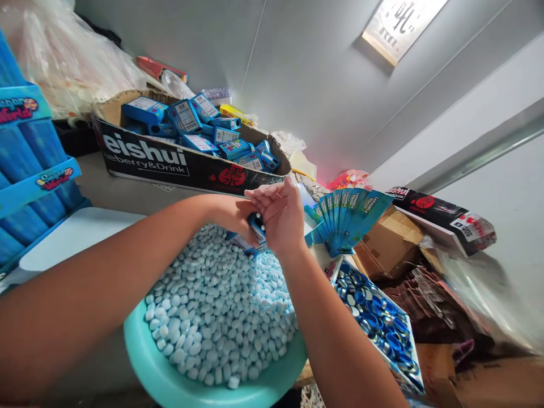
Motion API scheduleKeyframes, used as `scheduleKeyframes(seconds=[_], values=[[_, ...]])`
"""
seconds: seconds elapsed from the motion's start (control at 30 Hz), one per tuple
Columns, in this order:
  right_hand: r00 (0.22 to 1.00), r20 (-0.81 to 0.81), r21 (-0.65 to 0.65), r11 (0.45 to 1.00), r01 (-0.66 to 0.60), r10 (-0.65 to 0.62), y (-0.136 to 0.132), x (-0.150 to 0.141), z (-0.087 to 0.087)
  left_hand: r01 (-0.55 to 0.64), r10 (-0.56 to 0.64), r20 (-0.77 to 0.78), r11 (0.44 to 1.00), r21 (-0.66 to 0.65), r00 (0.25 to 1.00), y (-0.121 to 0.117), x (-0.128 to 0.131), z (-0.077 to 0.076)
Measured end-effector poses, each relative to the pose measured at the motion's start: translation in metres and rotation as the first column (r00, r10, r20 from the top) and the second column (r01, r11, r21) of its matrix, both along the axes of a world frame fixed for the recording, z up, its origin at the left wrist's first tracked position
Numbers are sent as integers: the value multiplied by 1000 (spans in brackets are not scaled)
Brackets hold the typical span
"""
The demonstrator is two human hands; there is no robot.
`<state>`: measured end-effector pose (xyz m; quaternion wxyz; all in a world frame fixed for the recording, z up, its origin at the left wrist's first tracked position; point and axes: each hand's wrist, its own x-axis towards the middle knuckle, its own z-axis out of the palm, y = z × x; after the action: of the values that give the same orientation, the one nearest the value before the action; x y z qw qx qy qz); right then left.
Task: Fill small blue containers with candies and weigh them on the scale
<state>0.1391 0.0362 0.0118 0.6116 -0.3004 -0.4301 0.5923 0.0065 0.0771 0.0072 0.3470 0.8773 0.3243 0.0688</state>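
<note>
A teal basin [170, 385] heaped with pale blue tablets [216, 306] sits under my forearms. Above its far rim both hands meet around a small blue carton [256, 226]. My left hand [232, 218] grips the carton from the left, its fingers curled and mostly hidden. My right hand [278, 212] closes over the carton's top, fingers pressed together. A fan of flat blue carton blanks [348, 218] stands just to the right of my right hand.
A black cardboard tray [170, 164] of filled blue cartons lies behind the basin. A box of blue caps [378, 323] sits at the right. Blue display boxes [29, 164] stand at the left; brown cardboard and plastic bags [467, 294] pile up at the right.
</note>
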Motion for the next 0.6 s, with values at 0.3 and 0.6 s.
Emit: scheduleKeyframes(seconds=[0.3, 0.6], values=[[996, -45, 159, 985, -70, 78, -2, 9, -5, 75, -75, -6, 996, -51, 997, -1, 1, 0], [666, 670, 385, 920, 67, -328, -3, 34, -14, 60, -54, 53, 990, -128, 997, 2, -2, -7]])
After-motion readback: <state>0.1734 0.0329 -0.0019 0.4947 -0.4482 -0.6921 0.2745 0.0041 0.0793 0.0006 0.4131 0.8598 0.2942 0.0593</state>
